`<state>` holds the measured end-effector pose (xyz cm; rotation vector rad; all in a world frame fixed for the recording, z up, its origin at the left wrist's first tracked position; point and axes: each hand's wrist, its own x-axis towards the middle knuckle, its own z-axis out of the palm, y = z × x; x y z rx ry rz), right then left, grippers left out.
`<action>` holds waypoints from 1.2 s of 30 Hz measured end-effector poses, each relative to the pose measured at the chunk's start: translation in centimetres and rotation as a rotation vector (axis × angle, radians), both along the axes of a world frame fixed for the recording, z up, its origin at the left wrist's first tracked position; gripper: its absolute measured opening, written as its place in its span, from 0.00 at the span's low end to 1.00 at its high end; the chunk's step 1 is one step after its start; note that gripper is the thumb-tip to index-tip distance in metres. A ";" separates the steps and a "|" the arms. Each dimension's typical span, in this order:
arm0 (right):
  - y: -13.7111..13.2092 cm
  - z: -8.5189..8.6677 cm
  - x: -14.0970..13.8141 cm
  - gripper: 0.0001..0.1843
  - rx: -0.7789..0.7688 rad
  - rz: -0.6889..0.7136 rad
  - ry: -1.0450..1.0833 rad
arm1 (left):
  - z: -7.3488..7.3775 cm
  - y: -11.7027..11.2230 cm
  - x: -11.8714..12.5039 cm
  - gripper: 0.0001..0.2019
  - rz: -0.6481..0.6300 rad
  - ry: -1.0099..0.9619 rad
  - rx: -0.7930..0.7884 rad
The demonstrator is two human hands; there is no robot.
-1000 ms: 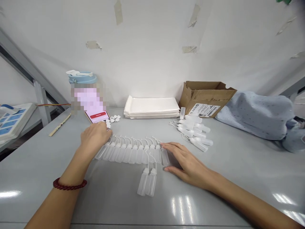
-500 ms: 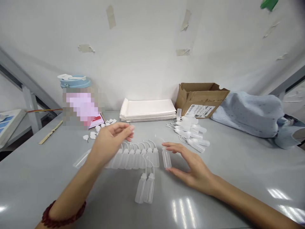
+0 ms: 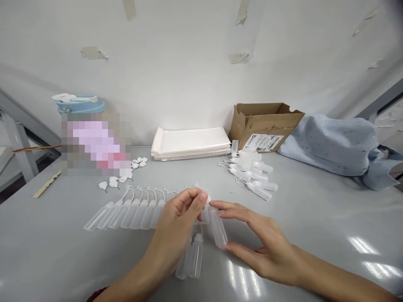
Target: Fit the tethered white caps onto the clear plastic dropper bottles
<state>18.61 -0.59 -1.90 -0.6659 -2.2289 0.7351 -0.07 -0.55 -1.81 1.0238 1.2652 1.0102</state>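
My right hand holds a small translucent squeeze bottle between its thumb below and its fingers near the neck. My left hand is closed in a pinch at the bottle's top, where a small white cap shows at the fingertips. Beneath and beyond the left hand runs a row of similar bottles with thin white straps, partly hidden by that hand. Two more bottles lie in front of the row. Loose white caps, some with thin needle tips, are scattered at the left.
Farther right lies a heap of bottles before an open cardboard box. White padded envelopes are stacked against the wall. Pale blue cloth lies at the right. A blurred-out pink item and wooden stick are at left.
My left hand has come right and down from above the row to the top of the held bottle. The right hand has brought the bottle slightly nearer. The view has shifted a little.
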 end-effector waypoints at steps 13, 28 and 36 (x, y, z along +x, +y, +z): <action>-0.1 0.0 0.3 0.24 0.056 0.033 -0.013 | 0.2 -0.1 -0.1 0.18 -0.032 0.004 -0.071; 0.0 -0.2 0.8 0.24 0.089 -0.031 -0.018 | 0.5 0.0 -0.3 0.17 -0.085 0.014 -0.104; 0.1 0.1 0.8 0.20 0.139 -0.075 -0.022 | 1.2 0.7 -0.9 0.13 -0.143 0.134 0.012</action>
